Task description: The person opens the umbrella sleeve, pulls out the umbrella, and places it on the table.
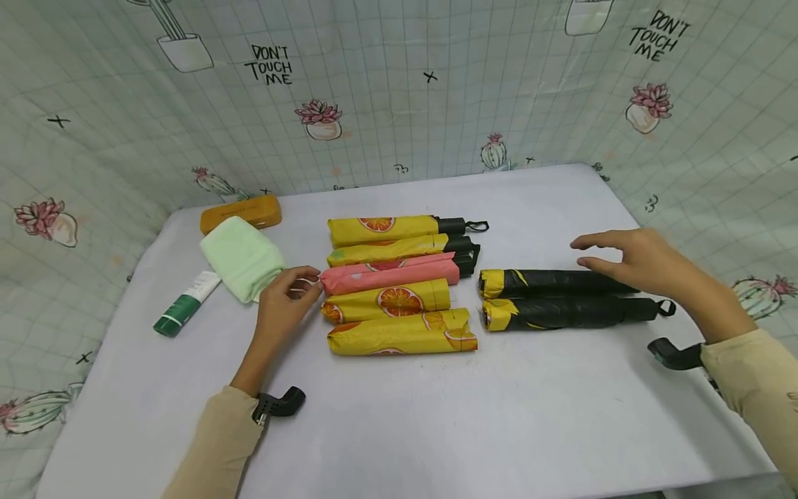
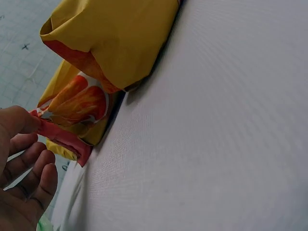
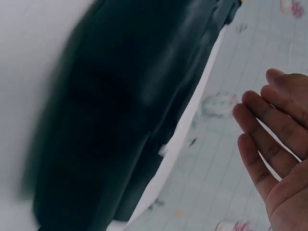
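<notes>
My left hand pinches the left end of a folded pink umbrella between thumb and fingertips. In the left wrist view, the pink cover's end meets those fingertips. Two yellow umbrellas with orange-slice prints, a far one and a nearer one, lie behind the pink one. In front of it lie two more yellow ones, one beside it and one closest to me. My right hand hovers, fingers spread and holding nothing, by two black umbrellas with yellow ends, a rear one and a front one.
Left of the umbrellas, a folded pale green cloth lies close to my left hand. Behind it sits an orange-brown case; a green and white tube lies further left. A printed curtain surrounds the white table.
</notes>
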Demonstrator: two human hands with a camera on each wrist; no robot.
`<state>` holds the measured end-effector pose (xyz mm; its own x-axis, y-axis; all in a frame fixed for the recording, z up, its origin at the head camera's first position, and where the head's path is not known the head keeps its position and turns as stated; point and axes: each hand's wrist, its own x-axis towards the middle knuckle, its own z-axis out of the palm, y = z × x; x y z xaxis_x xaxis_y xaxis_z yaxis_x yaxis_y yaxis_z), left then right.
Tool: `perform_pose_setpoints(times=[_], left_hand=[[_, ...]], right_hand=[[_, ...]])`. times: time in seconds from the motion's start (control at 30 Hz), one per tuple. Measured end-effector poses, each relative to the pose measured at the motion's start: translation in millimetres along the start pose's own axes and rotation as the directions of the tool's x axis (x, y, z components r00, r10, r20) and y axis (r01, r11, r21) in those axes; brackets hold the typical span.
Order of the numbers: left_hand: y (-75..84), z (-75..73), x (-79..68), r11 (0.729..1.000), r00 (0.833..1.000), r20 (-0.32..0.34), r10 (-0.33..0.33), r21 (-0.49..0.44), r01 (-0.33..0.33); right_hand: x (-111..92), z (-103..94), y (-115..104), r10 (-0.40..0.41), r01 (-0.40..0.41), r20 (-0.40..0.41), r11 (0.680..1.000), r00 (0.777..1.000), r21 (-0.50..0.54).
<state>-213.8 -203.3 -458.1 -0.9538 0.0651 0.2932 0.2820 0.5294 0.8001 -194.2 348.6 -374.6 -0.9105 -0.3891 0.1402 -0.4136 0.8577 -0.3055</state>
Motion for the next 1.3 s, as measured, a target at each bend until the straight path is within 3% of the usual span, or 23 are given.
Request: perform_pose_setpoints(times=[0.2,0.33,0.6,0.77,1.1,1.3], left_hand=[[-1.3,7.2,-1.6,0.998,1.000,0.005,0.019,-0.068,-0.019],[-2.8,9.1,-4.6,0.993,1.000,-0.017,0.026,-0.113,-0.028],[-8.7,12.7,-4.9,0.994,0.996,-0.071,0.060,-0.084,-0.066],[-8.8,12.9,-5.7,0.995,0.995,-0.078,0.058,-0.083,-0.064],[-8.0,12.2,-8.1,0.997,0.997,-0.064,0.035,-0.071,-0.040],[-8.2,13.3,-7.6,0.996,0.997,-0.066,0.028,-0.079,-0.034]], right_hand=[[31,11.6,-32,-0.102,0.098,0.039,0.992,0.994,0.082],[51,17.7,-47,-0.117,0.106,0.104,0.989,0.988,0.099],[79,36.2,-66,-0.129,0.102,0.212,0.986,0.969,0.134],[93,47.3,-75,-0.131,0.096,0.272,0.986,0.953,0.139],[111,62.9,-87,-0.161,0.115,0.314,0.980,0.936,0.160],[118,76.5,-88,-0.141,0.087,0.392,0.984,0.909,0.153]])
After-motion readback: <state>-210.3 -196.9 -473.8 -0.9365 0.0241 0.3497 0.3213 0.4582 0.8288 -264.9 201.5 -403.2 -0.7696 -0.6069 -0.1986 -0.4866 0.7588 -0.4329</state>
